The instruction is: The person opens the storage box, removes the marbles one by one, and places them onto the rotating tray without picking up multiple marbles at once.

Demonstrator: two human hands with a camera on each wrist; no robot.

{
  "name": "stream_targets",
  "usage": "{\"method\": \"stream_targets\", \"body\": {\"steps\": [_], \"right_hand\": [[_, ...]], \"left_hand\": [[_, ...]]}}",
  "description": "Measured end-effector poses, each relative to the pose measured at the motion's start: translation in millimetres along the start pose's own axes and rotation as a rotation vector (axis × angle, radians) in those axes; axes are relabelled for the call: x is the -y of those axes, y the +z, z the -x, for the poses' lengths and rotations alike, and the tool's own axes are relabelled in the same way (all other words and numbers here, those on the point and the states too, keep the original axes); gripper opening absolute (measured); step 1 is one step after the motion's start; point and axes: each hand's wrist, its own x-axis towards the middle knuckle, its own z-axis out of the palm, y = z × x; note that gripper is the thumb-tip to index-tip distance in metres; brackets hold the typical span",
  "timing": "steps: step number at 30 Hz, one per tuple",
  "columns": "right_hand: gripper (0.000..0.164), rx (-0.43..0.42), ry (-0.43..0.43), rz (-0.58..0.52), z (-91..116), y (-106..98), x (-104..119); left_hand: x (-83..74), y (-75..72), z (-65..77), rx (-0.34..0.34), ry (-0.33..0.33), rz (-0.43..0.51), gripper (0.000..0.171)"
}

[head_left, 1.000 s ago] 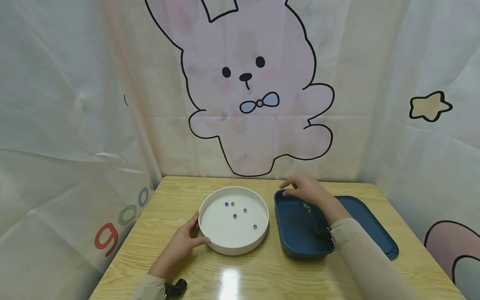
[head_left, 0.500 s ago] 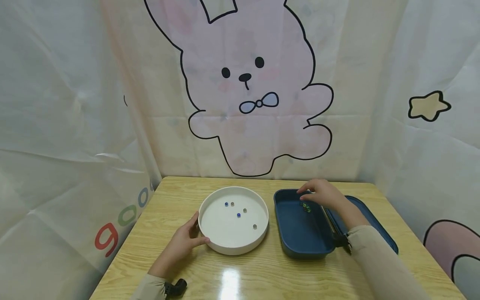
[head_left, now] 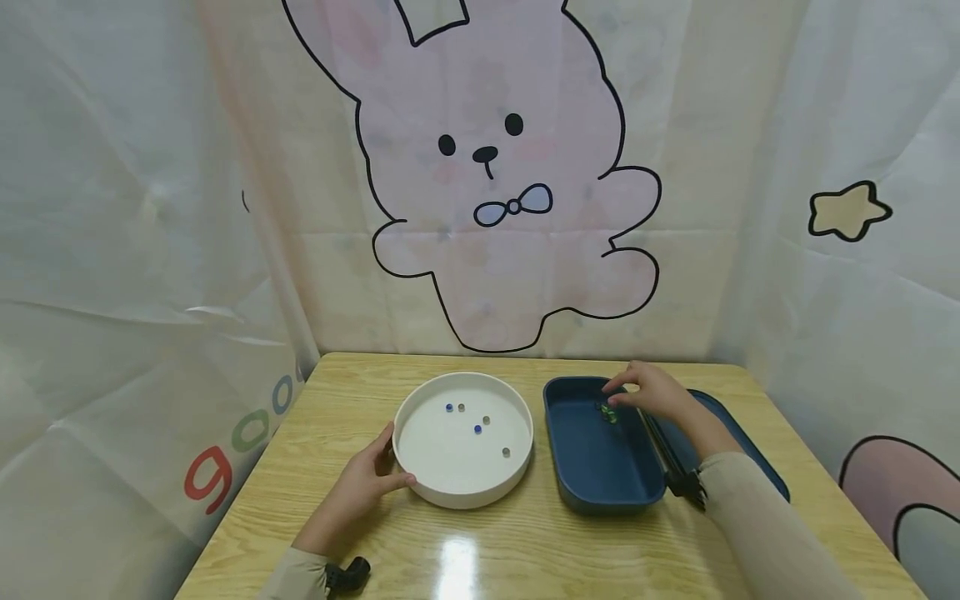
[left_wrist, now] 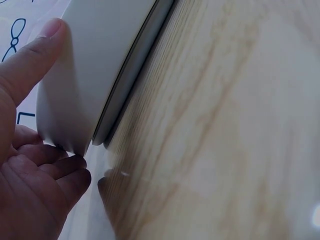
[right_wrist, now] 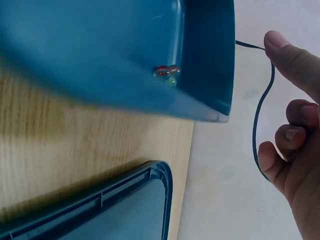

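A round white tray (head_left: 461,496) stands on the table at left, with blue marbles (head_left: 477,430) and brownish marbles (head_left: 486,421) scattered in it. My left hand (head_left: 358,485) grips its near-left wall, thumb on one side and fingers round the other, as the left wrist view also shows. Right of it is a deep blue box (head_left: 611,475). Glassy greenish and reddish marbles (right_wrist: 167,72) lie together at its far end. Over the box's far right corner hovers my right hand (head_left: 651,392), thumb and fingers apart, with nothing between them.
A flat blue lid (head_left: 722,412) lies on the table right of the box, partly behind the right arm. The wooden table (head_left: 525,550) meets a printed curtain (head_left: 495,275) at its back edge. Small black devices sit at both wrists.
My right hand has moved right from the box's far left corner to its far right. One blue marble in the tray has rolled slightly right. The left hand keeps its hold.
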Motion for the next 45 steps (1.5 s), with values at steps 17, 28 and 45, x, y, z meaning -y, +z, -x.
{"method": "stream_targets", "body": {"steps": [17,28,45], "right_hand": [[0.024,-0.083,0.059,-0.055,-15.3,27.3,-12.8],[0.021,-0.075,0.143,-0.026,-13.0,39.1,-14.3],[0.015,-0.001,0.276,0.106,-13.7,56.1,-18.0]], "left_hand": [[1.1,-1.1,-0.1,0.003,0.010,-0.007,0.114],[-1.8,-2.1,-0.2,0.010,-0.005,-0.012,0.116],[-2.2,-1.7,1.2,0.057,0.011,0.069,0.113]]}}
